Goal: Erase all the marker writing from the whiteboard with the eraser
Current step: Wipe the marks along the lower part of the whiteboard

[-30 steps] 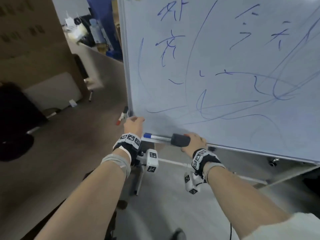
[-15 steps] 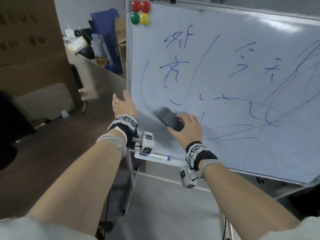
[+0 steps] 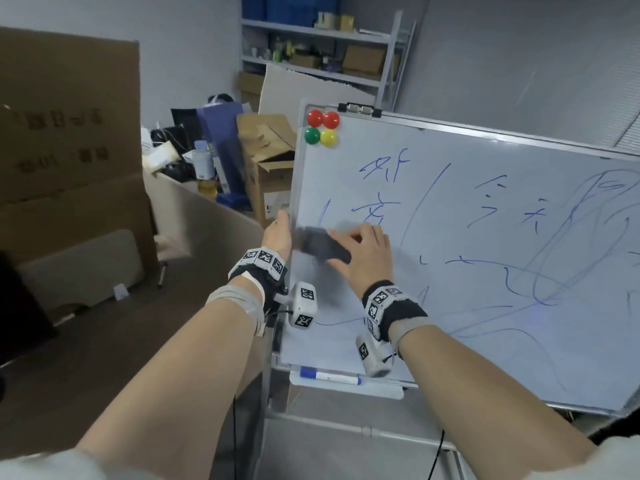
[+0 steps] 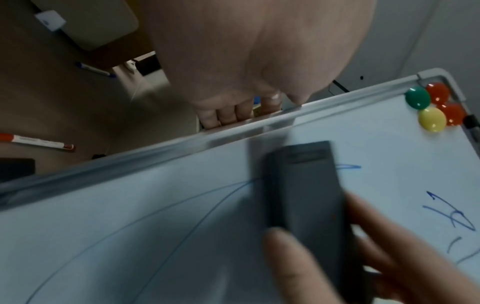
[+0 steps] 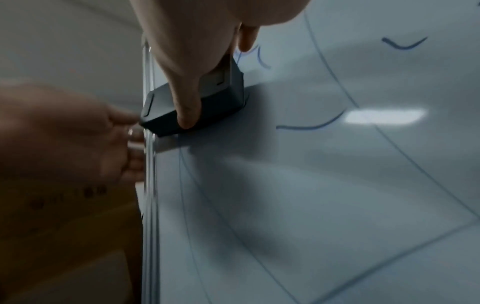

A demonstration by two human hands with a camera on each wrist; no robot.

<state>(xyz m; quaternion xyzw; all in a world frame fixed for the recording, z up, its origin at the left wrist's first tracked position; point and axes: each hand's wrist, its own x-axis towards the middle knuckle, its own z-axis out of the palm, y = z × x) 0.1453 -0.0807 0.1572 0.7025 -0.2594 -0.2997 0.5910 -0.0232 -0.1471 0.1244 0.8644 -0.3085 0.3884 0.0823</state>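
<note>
Right hand point(image 3: 367, 258): grips the eraser point(image 3: 323, 249), pressed flat on the whiteboard point(image 3: 485, 341).
Left hand point(image 3: 277, 233): fingers curled round the board's edge, just beside the eraser.
Risk: a hard push might roll the stand; most writing point(image 3: 377, 209) remains.

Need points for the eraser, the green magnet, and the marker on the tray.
eraser point(image 3: 320, 245): head view, middle of its dark back.
green magnet point(image 3: 312, 136): head view, centre of the dome.
blue-capped marker point(image 3: 330, 376): head view, middle of the white barrel.
</note>
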